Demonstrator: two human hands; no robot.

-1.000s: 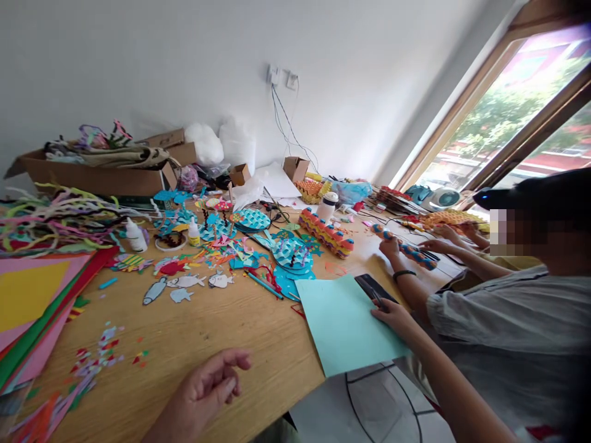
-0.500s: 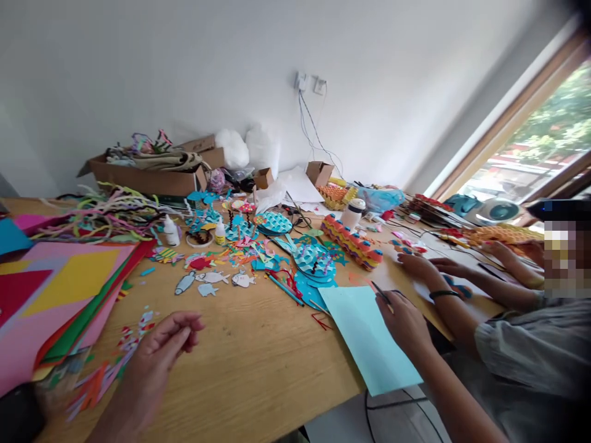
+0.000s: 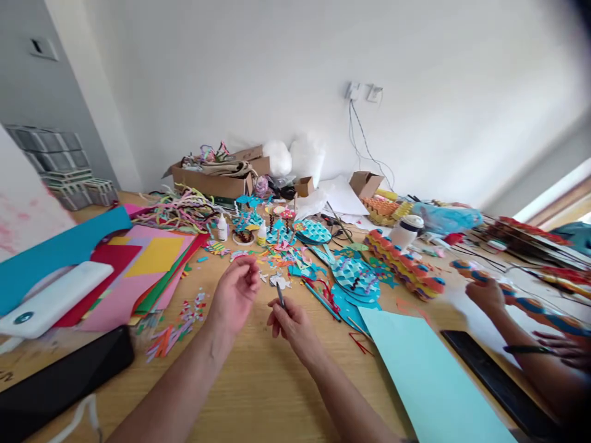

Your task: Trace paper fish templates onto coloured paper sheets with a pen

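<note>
My left hand (image 3: pixel 233 298) hovers over the wooden table (image 3: pixel 258 394) with fingers loosely curled and nothing visible in it. Just right of it, my right hand (image 3: pixel 295 326) pinches a thin dark pencil-like stick (image 3: pixel 280 295) that points up and away. Small white paper fish cut-outs (image 3: pixel 279 281) lie just beyond both hands. A light-blue sheet (image 3: pixel 429 381) lies to the right of my right arm. Coloured paper scraps (image 3: pixel 175 326) are scattered left of my left hand.
A stack of coloured sheets (image 3: pixel 148 264), a white device (image 3: pixel 50 298) and a black slab (image 3: pixel 64 381) lie at the left. Glue bottles (image 3: pixel 222 227), blue paper crafts (image 3: pixel 355 277) and a cardboard box (image 3: pixel 212 181) crowd the back. A co-worker's hand (image 3: pixel 484 295) holds a coloured roll at the right.
The view has swung left, so the co-worker is now at the right edge. My left hand rose toward the paper fish. My right hand has come into view holding the dark stick.
</note>
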